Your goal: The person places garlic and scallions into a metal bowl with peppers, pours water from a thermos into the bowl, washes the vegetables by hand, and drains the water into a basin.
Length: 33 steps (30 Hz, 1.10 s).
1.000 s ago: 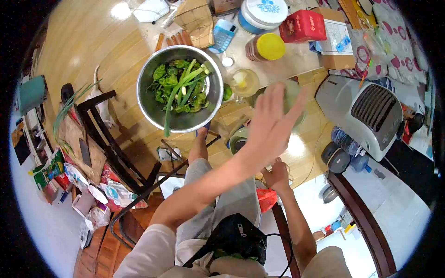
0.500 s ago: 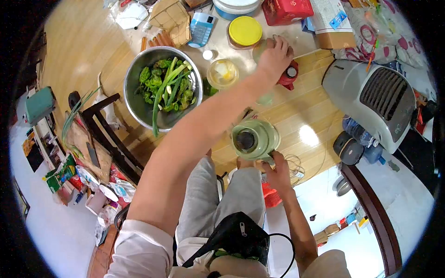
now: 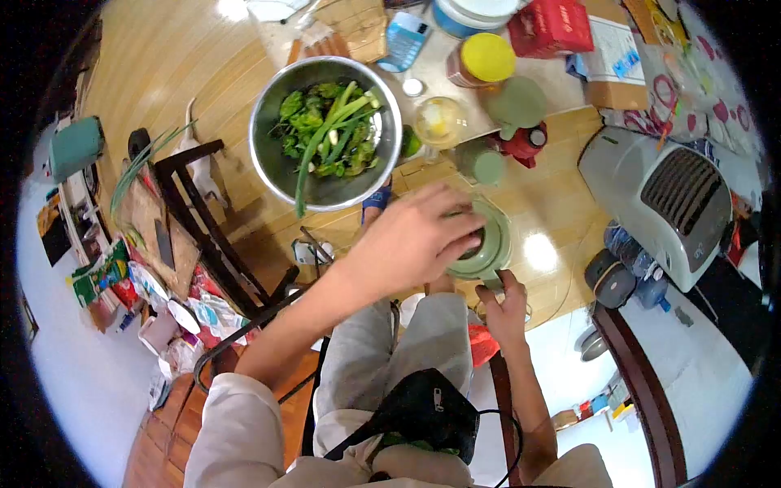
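My right hand [image 3: 504,305] is closed around the handle of a pale green jug [image 3: 498,244], held above my knees. My left hand [image 3: 439,232] is curled over the jug's mouth, fingertips at its rim and opening. A dark round piece [image 3: 472,244] shows inside, partly hidden by those fingers; whether they grip it I cannot make out. Beyond the jug are a round green lid-like piece [image 3: 517,106] at the table's edge and a small green cup-like thing [image 3: 488,167]. Left of these stands a clear bowl [image 3: 440,122] with something yellow and white in it.
A steel bowl [image 3: 259,163] holds green peppers and scallions. Behind are a yellow-lidded jar [image 3: 486,58], a red box [image 3: 553,28] and a small white cap [image 3: 413,87]. A grey appliance [image 3: 618,171] stands right; a wooden board with a knife [image 3: 164,242] lies left.
My left hand has come back from the table to the jug's mouth. The green lid-like piece it covered now shows at the table's edge. My right hand still holds the handle.
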Tool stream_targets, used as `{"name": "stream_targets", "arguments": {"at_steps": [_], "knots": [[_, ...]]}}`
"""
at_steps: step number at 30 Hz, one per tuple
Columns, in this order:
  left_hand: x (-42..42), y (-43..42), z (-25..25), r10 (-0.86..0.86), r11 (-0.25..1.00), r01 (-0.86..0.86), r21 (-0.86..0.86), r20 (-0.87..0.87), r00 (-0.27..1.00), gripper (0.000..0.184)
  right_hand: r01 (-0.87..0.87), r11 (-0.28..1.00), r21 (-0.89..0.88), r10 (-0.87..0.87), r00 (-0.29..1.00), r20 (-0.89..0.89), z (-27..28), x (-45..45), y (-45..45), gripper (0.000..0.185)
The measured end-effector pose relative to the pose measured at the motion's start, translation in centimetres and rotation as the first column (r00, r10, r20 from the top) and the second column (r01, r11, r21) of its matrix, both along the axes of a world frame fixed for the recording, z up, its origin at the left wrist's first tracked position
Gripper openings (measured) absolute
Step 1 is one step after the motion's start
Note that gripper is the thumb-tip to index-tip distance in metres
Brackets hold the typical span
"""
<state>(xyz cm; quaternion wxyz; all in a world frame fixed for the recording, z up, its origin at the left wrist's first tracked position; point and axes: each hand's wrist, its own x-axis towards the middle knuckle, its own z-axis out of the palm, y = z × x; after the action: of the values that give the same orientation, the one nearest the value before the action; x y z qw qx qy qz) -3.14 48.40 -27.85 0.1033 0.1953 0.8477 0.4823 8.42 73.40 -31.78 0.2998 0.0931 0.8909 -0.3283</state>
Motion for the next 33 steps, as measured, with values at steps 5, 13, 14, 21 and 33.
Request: {"name": "stream_targets", "arguments": {"at_steps": [5,13,14,21,33], "knots": [[4.0,-3.1,1.1,0.100,0.989,-0.101,-0.111,-0.017,0.995,0.034,-0.116,0.993,-0.018,0.114,0.991,-0.075,1.3,-0.2,-2.4,0.025],[4.8,-7.8,1.9,0.189,0.981,-0.187,-0.059,0.018,0.982,0.040,-0.035,0.986,-0.164,0.042,0.998,0.044,3.5,-1.5,-7.3,0.017],[4.9,-8.2,1.8,0.236,0.971,-0.235,-0.040,0.002,0.972,0.041,-0.016,0.983,-0.184,0.027,0.998,0.056,3.6,-1.4,-7.5,0.016],[5.6,-13.8,1.2,0.699,0.701,-0.708,0.083,0.113,0.706,0.044,-0.006,0.989,-0.149,0.033,0.983,0.181,4.7,-2.8,-9.2,0.029],[7.2,-17.9,-2.2,0.799,0.262,-0.952,0.160,0.517,0.307,0.039,-0.059,0.998,-0.023,0.062,0.987,0.149,7.1,-5.9,-11.9,0.036]]}}
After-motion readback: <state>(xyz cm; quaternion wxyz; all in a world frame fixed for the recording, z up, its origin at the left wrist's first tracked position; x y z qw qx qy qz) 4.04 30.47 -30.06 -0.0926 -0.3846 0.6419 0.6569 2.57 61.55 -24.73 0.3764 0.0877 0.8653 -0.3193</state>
